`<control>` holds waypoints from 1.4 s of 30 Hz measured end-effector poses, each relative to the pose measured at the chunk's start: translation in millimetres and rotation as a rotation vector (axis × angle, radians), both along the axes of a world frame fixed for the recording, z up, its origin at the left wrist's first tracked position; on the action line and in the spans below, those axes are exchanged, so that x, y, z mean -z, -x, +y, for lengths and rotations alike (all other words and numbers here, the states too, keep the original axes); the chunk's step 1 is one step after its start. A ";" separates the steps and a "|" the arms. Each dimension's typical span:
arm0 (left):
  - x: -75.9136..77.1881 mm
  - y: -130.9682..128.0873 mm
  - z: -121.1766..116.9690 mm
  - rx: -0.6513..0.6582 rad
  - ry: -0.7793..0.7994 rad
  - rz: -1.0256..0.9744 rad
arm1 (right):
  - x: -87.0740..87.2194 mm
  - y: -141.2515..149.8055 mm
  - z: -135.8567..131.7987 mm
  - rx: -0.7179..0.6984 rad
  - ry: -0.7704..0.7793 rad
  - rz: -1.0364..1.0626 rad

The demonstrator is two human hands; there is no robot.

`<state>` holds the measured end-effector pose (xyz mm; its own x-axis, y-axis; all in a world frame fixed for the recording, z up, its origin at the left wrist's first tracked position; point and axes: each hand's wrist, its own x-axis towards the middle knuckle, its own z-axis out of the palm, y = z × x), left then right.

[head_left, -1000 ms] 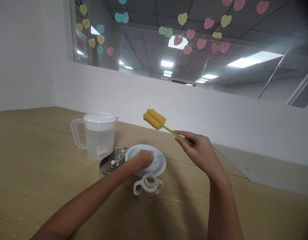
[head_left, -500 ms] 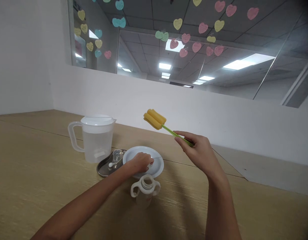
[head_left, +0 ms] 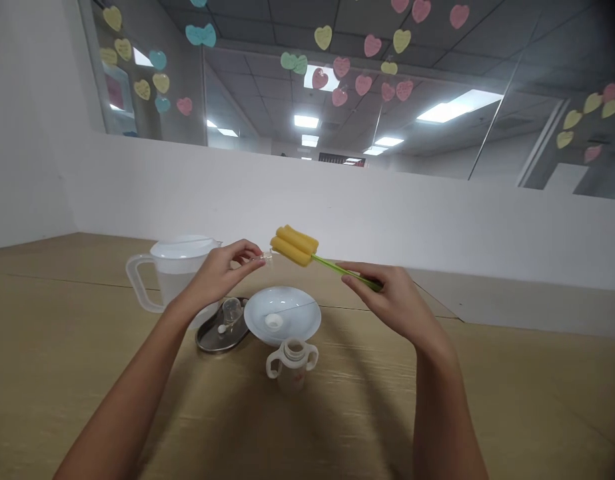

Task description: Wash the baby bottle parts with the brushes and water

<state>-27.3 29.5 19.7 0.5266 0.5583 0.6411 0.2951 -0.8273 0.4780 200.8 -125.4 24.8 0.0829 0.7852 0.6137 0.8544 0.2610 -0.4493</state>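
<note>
My right hand (head_left: 387, 290) grips the green handle of a bottle brush (head_left: 294, 245), whose yellow sponge head points left. Between the fingertips of my left hand (head_left: 230, 267) is a small clear piece (head_left: 268, 258), apparently a bottle nipple, close to the sponge's left end. Below them, a white bowl (head_left: 304, 327) has a white bottle ring (head_left: 274, 322) in it. In front of the bowl, a two-handled baby bottle (head_left: 292, 373) stands upright without its top. To the left, a metal kidney tray (head_left: 212, 341) holds a clear dome-shaped cap (head_left: 232, 310) and a small white-tipped item.
A lidded translucent pitcher (head_left: 170, 280) stands behind my left forearm, its handle to the left. Behind the wooden table (head_left: 227, 427) rises a white wall (head_left: 337, 207) with a window above it bearing heart-shaped notes.
My left hand has risen out of the bowl with the small clear piece, up beside the sponge. The brush is still in my right hand. The view has turned slightly right.
</note>
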 end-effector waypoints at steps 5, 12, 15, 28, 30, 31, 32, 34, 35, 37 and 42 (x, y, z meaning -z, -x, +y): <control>1.1 5.2 2.3 0.121 0.108 -0.146 | 2.2 2.6 -6.4 -0.025 0.056 0.016; 5.1 -4.6 2.3 0.169 0.213 -0.224 | 6.7 -5.6 -2.4 -0.079 0.068 0.006; 7.5 -9.4 1.8 0.180 0.256 -0.221 | 7.2 -7.0 -1.2 -0.058 0.064 -0.036; 26.4 -27.8 2.8 -0.084 0.149 -0.060 | 12.1 -3.6 7.3 0.089 0.022 -0.393; 26.6 -28.3 1.2 -0.102 0.135 -0.030 | 12.1 -0.5 7.2 0.113 0.020 -0.456; 26.2 -28.6 0.0 -0.109 0.132 -0.017 | 12.1 0.5 7.1 0.116 0.017 -0.477; 25.6 -28.9 -1.5 -0.114 0.130 -0.009 | 12.0 1.1 6.8 0.120 0.013 -0.487; 24.5 -30.0 -4.3 -0.114 0.127 -0.010 | 11.6 1.9 5.9 0.133 0.012 -0.477; 24.2 -30.7 -5.4 -0.105 0.128 -0.015 | 11.2 2.3 5.3 0.142 0.016 -0.462; 24.7 -32.1 -6.2 -0.069 0.125 -0.026 | 10.4 3.5 3.7 0.163 0.040 -0.430; 29.6 -33.7 -2.8 -0.053 0.017 -0.035 | 9.0 7.0 0.3 0.155 0.098 -0.382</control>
